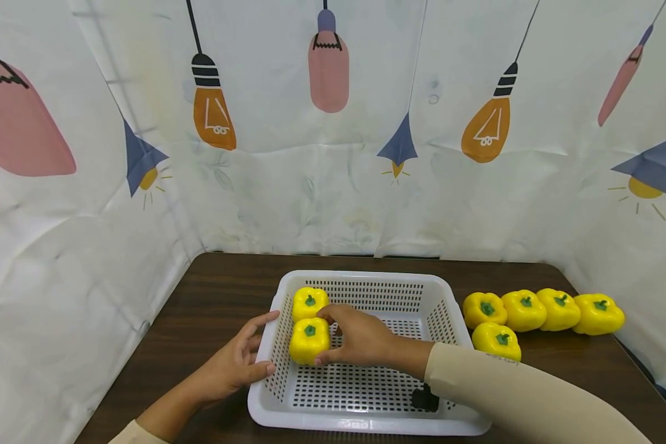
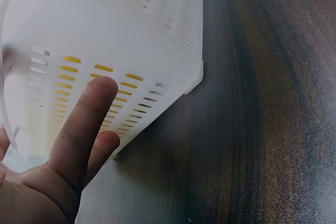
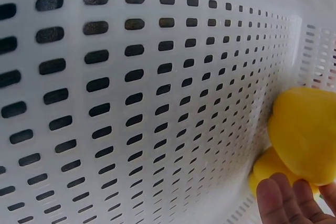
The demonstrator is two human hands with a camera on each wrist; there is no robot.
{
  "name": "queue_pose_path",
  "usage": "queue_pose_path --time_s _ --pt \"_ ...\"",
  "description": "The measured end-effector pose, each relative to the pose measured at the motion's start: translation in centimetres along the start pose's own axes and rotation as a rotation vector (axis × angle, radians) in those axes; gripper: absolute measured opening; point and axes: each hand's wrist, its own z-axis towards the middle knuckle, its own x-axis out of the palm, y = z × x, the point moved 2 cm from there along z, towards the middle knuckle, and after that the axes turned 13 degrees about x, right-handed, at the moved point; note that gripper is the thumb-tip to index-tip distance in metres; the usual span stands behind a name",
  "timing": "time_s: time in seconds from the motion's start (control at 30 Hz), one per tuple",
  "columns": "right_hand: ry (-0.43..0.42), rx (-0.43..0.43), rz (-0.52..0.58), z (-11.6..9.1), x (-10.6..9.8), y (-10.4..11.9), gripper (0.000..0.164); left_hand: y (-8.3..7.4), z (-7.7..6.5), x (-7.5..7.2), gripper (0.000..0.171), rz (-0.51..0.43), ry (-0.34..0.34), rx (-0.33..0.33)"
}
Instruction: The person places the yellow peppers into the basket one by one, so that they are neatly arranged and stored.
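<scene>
A white perforated plastic basket stands on the table, with two yellow bell peppers at its left side. My right hand reaches into it and holds the nearer bell pepper, thumb and index finger at its right side. Touching that one from behind is the farther bell pepper. On the basket's left rim, my left hand holds on with thumb and index fingertip over the edge. In the left wrist view, two fingers extend along the outer wall, and yellow shows through its slots.
Right of the basket, several more yellow bell peppers sit in a row on the dark wooden table, with another pepper in front. A small black object shows under the right sleeve. Printed white curtain surrounds the table's back and sides.
</scene>
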Motion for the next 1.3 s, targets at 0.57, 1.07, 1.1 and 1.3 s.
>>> queue_pose_path --time_s 0.57,1.07,1.1,1.3 --pt "0.016 0.04 -0.014 -0.1 0.06 -0.02 0.093 -0.04 0.06 -0.04 0.085 -0.002 -0.009 -0.018" --pt "0.017 -0.028 -0.026 -0.38 -0.3 0.17 0.088 0.09 0.09 -0.2 0.085 -0.004 -0.007 -0.013" --pt "0.017 -0.032 -0.032 -0.36 -0.28 0.19 0.087 0.1 0.1 -0.2 0.085 -0.005 -0.006 -0.013" --pt "0.006 -0.046 -0.051 -0.37 -0.18 0.44 0.082 0.16 0.06 -0.2 0.085 -0.016 -0.002 -0.004"
